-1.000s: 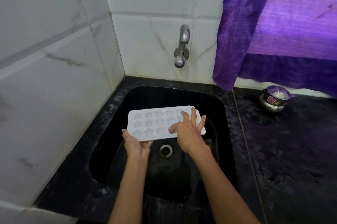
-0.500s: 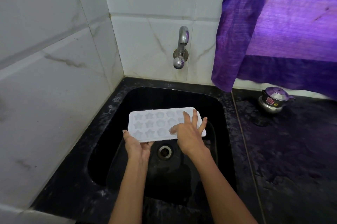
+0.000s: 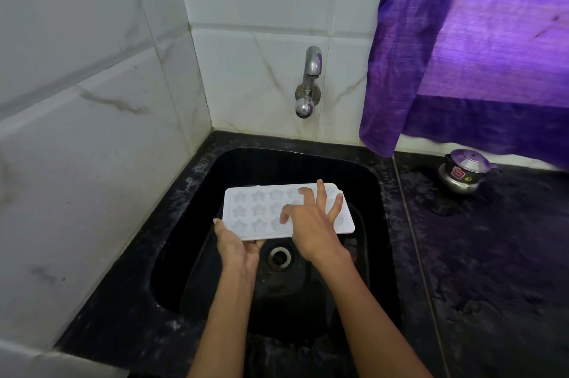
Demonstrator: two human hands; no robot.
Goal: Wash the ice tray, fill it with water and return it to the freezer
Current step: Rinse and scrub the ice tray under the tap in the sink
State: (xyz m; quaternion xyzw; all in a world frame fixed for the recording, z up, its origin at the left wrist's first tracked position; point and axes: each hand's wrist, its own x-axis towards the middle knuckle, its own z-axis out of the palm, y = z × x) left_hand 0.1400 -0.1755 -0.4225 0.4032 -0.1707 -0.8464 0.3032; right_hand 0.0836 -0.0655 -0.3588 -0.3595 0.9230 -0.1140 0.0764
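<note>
Left hand [image 3: 235, 246] clasping ice tray [image 3: 246, 211] corner from below, right hand [image 3: 312, 220] splayed, fingertips on top

right hand [image 3: 311, 220] — fingers now more spread

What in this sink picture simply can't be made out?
- Head view: the right hand covers the right-side moulds of the ice tray.
- The left hand holds the tray's near left corner; its fingers go underneath, hidden.
- Whether the moulds hold water: too pale to tell.
- The label on the small steel pot: too small to read.
- Whether the tap drips: not discernible.
</note>
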